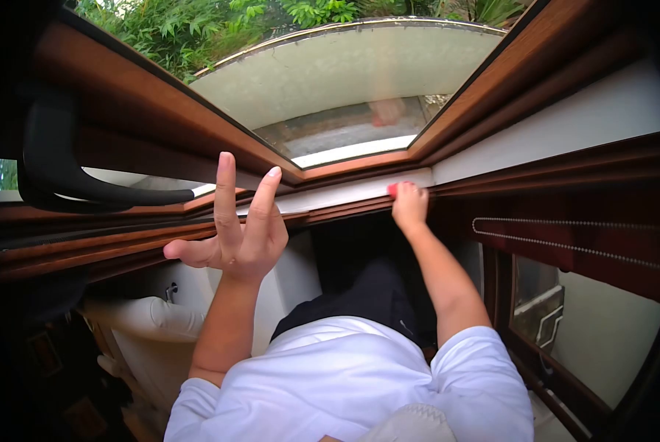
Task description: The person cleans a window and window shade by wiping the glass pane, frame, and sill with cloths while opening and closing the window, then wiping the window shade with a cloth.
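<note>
My right hand (411, 205) is closed around a small red piece (392, 190), perhaps a sponge or cloth; most of it is hidden by my fingers. It rests against the white window sill (344, 191), near the sill's right corner. My left hand (245, 239) is raised in front of the window frame (175, 96), with its fingers spread and nothing in them. The wooden frame surrounds a glass pane (344, 81), in which a faint reflection of my right arm shows.
A black curved handle (64, 169) juts out at the left. Below it stands a white padded seat (153, 318). On the right, a beaded chain (566, 230) hangs across a dark red blind (595, 258). Outside are a pale wall (344, 62) and green plants (197, 29).
</note>
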The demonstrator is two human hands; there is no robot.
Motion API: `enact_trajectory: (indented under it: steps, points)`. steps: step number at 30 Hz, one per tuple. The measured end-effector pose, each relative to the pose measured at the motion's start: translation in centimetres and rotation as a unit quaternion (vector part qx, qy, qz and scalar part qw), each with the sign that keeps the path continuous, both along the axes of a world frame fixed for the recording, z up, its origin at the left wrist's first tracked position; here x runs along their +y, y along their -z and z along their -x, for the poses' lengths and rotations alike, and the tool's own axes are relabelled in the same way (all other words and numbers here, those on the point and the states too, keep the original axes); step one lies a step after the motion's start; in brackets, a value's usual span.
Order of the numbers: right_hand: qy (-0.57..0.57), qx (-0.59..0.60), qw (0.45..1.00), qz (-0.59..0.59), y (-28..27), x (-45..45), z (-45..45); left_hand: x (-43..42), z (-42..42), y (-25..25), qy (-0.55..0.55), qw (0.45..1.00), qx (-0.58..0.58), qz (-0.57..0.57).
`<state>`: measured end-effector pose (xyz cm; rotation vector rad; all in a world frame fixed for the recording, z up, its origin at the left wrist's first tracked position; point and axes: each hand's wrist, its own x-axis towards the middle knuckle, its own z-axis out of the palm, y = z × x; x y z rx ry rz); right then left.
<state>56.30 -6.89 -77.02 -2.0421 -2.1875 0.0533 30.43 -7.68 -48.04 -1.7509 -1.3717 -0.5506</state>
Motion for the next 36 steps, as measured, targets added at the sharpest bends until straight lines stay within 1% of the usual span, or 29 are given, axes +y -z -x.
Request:
enact_trajectory:
  steps: [1, 3, 5, 7, 8, 9, 11, 15, 17, 19, 23, 25, 26, 27, 29, 30, 31, 33, 36]
  points:
    - [-0.038, 0.055, 0.998, -0.019, 0.6, -1.1, 1.6, 0.0, 0.1, 0.2, -0.004, 1.000, 0.004, 0.002]
    - [-0.022, 0.098, 0.994, -0.049, 1.4, -2.9, 5.2, 0.1, 0.4, 0.5, -0.003, 1.000, 0.009, 0.000]
    - [-0.053, 0.130, 0.989, -0.040, 2.5, -3.4, 8.0, 0.2, 0.6, 0.5, 0.013, 1.000, 0.009, -0.012]
    - [-0.126, 0.150, 0.979, -0.053, 1.9, -3.6, 10.9, 0.3, 0.6, 0.5, 0.015, 1.000, 0.006, -0.013]
    - [-0.163, 0.165, 0.972, -0.035, 1.3, -3.9, 12.2, 0.3, 0.6, 0.5, 0.015, 1.000, 0.005, -0.013]
    - [-0.220, 0.188, 0.956, -0.040, 1.5, -4.4, 13.4, 0.2, 0.5, 0.5, 0.016, 1.000, 0.003, -0.013]
    - [-0.297, 0.179, 0.938, 0.005, 0.2, -5.1, 14.9, 0.2, 0.5, 0.3, 0.007, 1.000, 0.013, -0.009]
    - [-0.249, 0.161, 0.955, -0.019, 1.0, -5.0, 15.4, 0.1, 0.6, 0.2, 0.002, 1.000, 0.012, -0.006]
    - [-0.235, 0.152, 0.960, -0.029, 1.4, -4.8, 14.1, 0.2, 0.5, 0.2, 0.017, 1.000, 0.001, -0.017]
    - [-0.197, 0.106, 0.974, -0.043, 1.3, -4.8, 11.5, 0.1, 0.5, 0.2, 0.015, 1.000, -0.001, -0.015]
    - [-0.105, 0.044, 0.992, 0.046, 0.1, -4.5, 5.5, -0.1, 0.5, 0.2, -0.009, 1.000, 0.011, -0.006]
    - [-0.073, 0.004, 0.997, 0.039, 0.5, -4.2, 2.3, -0.3, 0.5, 0.1, -0.021, 1.000, 0.017, 0.006]
    - [-0.060, -0.033, 0.996, 0.058, 0.4, -4.1, 0.7, -0.3, 0.5, 0.1, -0.023, 1.000, 0.018, 0.008]
    - [-0.047, -0.069, 0.994, 0.077, 0.1, -3.9, -0.8, -0.2, 0.6, 0.2, -0.017, 1.000, 0.016, 0.003]
    - [-0.029, -0.156, 0.986, 0.053, 0.6, -3.5, -3.6, 0.1, 0.6, 0.4, 0.006, 1.000, 0.002, -0.013]
    - [-0.014, -0.170, 0.983, 0.061, 0.1, -3.1, -4.5, 0.4, 0.6, 0.5, 0.022, 0.999, -0.010, -0.024]
    - [-0.061, -0.204, 0.977, 0.036, -0.3, -3.0, -5.2, 0.5, 0.5, 0.6, 0.038, 0.998, -0.021, -0.035]
    - [-0.067, -0.226, 0.970, 0.068, -0.7, -2.7, -4.9, 0.5, 0.6, 0.6, 0.039, 0.998, -0.015, -0.036]
    - [-0.058, -0.220, 0.969, 0.097, -0.7, -2.5, -4.4, 0.2, 0.6, 0.6, 0.022, 1.000, -0.005, -0.019]
